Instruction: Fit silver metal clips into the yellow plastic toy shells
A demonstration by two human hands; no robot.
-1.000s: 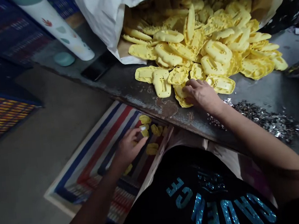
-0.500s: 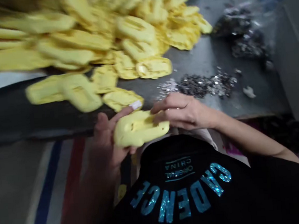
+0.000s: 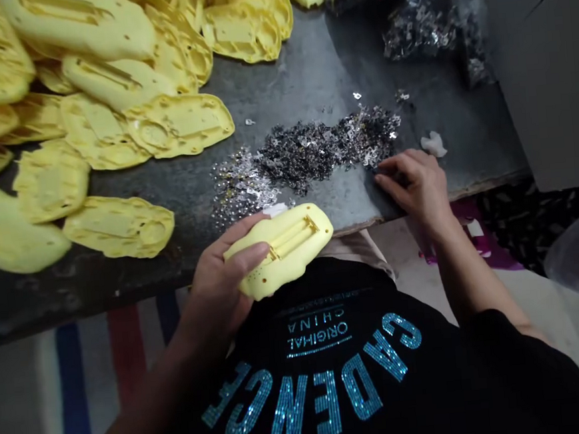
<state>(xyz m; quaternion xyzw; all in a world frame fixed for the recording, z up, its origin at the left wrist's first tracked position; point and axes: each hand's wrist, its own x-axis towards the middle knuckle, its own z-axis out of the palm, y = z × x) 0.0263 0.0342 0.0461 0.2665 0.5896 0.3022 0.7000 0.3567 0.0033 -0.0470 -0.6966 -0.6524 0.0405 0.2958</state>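
Note:
My left hand point(image 3: 228, 268) grips a yellow plastic shell point(image 3: 296, 246) with a long battery compartment facing up. Its thumb lies across one end of the compartment, and a white wrap point(image 3: 275, 209) shows behind the shell's far edge. At the near right end of a heap of small metal contact pieces point(image 3: 299, 153), my right hand point(image 3: 414, 184) is bent down to the tabletop, thumb and forefinger tips close together in a pinch. Whatever lies between those fingertips is too small to make out. Shinier pieces with springs point(image 3: 242, 187) are spread at the heap's left end.
Many more yellow shells point(image 3: 182, 125) are piled on the grey tabletop point(image 3: 303, 75) at the left and back. Clear bags of metal pieces point(image 3: 419, 26) stand at the back right. A crumpled white scrap point(image 3: 433, 144) lies near the front edge, beyond my right hand.
My right hand has left the shell and moved right, to the end of the metal heap. The left hand still holds the shell, its thumb now over it. The view has shifted right.

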